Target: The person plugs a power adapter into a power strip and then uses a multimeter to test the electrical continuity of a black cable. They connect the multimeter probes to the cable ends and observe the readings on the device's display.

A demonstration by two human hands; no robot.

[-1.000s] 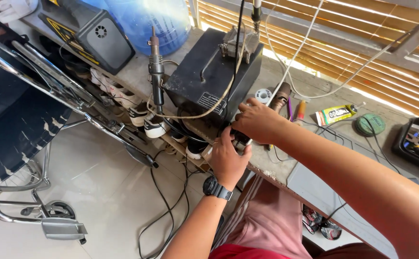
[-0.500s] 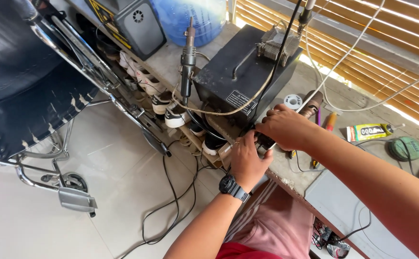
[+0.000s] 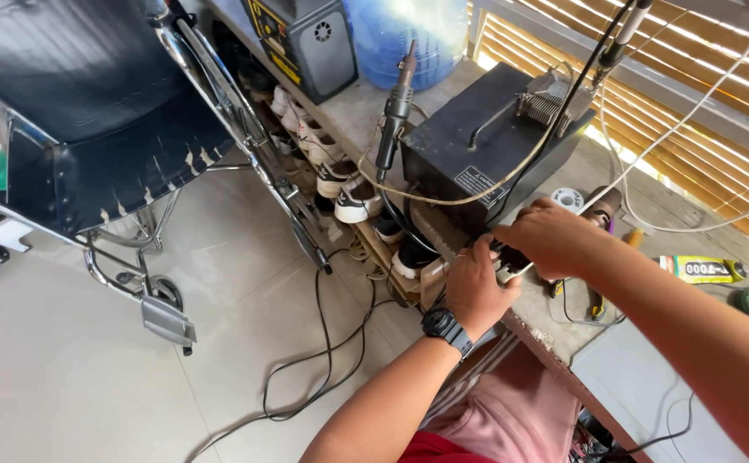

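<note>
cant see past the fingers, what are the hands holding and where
Both the left hand and right hand grip a small dark thing at the bench edge; the exact hold is hidden.

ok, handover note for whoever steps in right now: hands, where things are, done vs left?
Left hand, with a black wristwatch, and right hand meet at the bench edge on a small dark part with a white piece; the exact grip is hidden.
Black box-shaped metal station sits just behind them, its handpiece upright beside it.
Yellow glue tube lies to the right on the concrete bench.
Done: part is in hand. Left: unclear, nothing set down finished.
</note>
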